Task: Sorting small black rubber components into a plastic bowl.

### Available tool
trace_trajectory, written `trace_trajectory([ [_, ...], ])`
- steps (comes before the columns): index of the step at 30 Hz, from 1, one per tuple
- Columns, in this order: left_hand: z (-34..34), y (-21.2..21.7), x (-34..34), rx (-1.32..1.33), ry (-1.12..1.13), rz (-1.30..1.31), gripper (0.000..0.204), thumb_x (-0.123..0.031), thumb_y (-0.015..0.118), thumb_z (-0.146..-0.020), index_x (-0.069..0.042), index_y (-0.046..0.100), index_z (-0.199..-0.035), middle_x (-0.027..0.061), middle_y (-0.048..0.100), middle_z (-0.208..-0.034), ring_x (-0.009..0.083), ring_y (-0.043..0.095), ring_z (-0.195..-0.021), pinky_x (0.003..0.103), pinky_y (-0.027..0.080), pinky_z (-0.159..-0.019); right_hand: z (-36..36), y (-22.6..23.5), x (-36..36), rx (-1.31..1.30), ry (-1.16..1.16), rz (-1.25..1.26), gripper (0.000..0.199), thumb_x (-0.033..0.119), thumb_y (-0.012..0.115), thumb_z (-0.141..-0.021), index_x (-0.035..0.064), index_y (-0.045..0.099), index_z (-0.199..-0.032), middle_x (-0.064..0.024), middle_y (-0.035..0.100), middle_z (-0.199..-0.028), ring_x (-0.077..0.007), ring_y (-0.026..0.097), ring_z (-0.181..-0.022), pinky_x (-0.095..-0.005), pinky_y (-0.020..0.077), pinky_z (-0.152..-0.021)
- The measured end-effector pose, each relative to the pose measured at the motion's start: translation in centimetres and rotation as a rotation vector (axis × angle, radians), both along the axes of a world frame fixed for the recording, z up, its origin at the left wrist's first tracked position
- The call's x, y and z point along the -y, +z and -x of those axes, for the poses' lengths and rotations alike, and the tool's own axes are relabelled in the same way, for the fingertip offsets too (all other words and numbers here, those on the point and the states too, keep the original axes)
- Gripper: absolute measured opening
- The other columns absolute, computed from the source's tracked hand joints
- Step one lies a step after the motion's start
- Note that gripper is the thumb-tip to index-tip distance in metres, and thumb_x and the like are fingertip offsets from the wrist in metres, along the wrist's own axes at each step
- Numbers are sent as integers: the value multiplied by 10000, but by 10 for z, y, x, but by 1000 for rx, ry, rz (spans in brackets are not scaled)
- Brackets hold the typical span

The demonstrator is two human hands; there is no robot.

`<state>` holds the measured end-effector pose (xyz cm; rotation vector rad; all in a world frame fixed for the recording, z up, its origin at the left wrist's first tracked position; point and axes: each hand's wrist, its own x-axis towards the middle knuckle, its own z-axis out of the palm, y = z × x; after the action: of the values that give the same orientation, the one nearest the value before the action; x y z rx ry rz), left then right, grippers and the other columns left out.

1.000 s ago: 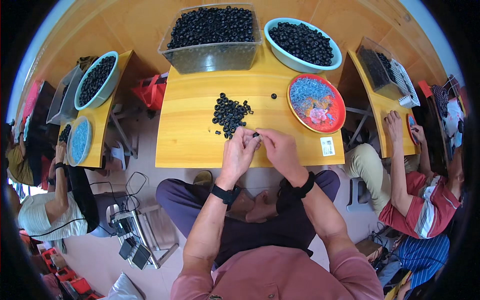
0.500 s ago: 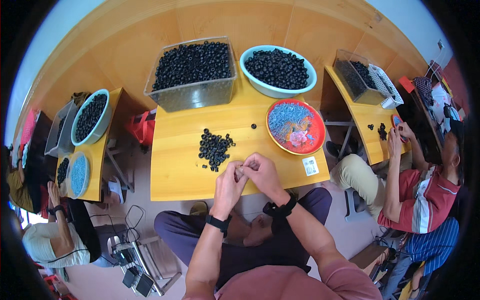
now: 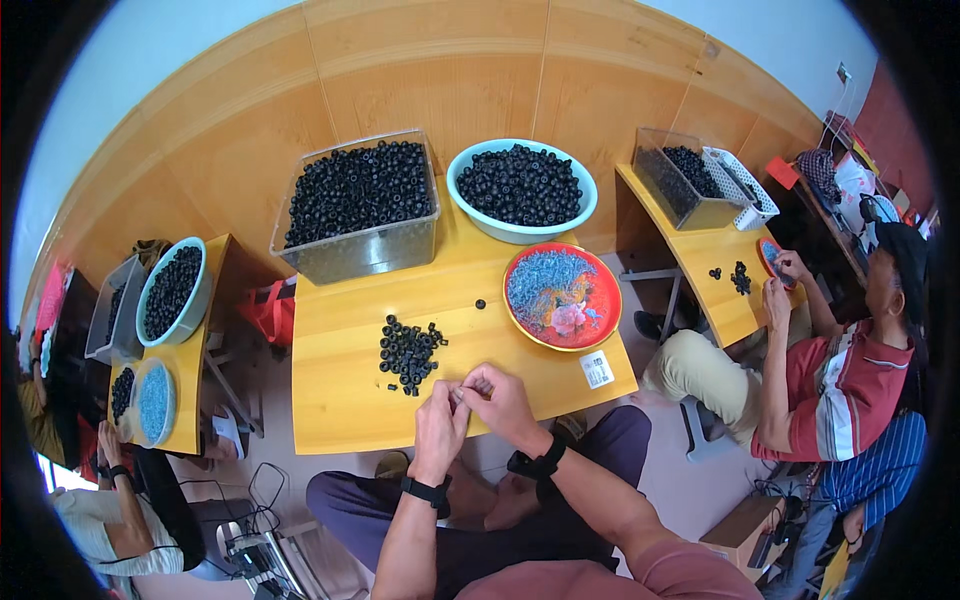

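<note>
My left hand (image 3: 440,422) and my right hand (image 3: 500,402) meet over the near edge of the yellow table (image 3: 340,420). Both are closed, thumbs and fingertips pressed together. Whatever they pinch between them is too small and too covered to make out. Just beyond my left hand lies a loose pile of small black ring-shaped parts (image 3: 410,355). One single black part (image 3: 480,304) sits apart from the pile, further right. Beyond my right hand is a round red plate (image 3: 604,312) with a flower picture, partly covered by small bluish, clear pieces (image 3: 545,280).
At the table's back stand a clear plastic bin (image 3: 350,262) and a light blue basin (image 3: 520,236), both full of black parts. A white label (image 3: 597,370) lies near the right edge. People sit at side tables; a co-worker (image 3: 830,390) at right handles small parts. Cables (image 3: 262,485) trail at left.
The whole scene sits lower and slightly further left in the picture, as my view has tilted. My hands stay pinched together over the table edge; the pile looks the same.
</note>
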<state>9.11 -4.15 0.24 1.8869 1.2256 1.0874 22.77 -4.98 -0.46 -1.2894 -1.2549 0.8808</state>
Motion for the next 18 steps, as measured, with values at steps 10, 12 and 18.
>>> trace_trajectory([
  [10, 4, -8, -1, 1, 17, -31, 269, -50, 724, -876, -9, 599, -1111, 126, 625, -702, 219, 619, -601, 348, 504, -592, -1, 5, -2, 40, 30, -18, 170, 99, 740, -864, -23, 637, -921, -89, 700, -784, -101, 664, -732, -284, 545, -661],
  [12, 0, -2, -1, 79, 43, 27, 308, -38, 754, -856, -19, 630, -1138, 91, 625, -706, 167, 593, -606, 315, 497, -591, -6, 2, -5, -85, 29, 28, 157, 64, 730, -867, -6, 668, -993, -48, 683, -784, -88, 639, -738, -248, 518, -678],
  [18, 6, -6, 1, 134, 30, 38, 262, -44, 742, -881, -14, 652, -1125, 100, 619, -711, 216, 590, -609, 343, 504, -601, -77, 41, -52, 257, 201, 268, 139, 77, 694, -867, -13, 726, -966, -76, 722, -809, -122, 671, -693, -273, 534, -660],
])
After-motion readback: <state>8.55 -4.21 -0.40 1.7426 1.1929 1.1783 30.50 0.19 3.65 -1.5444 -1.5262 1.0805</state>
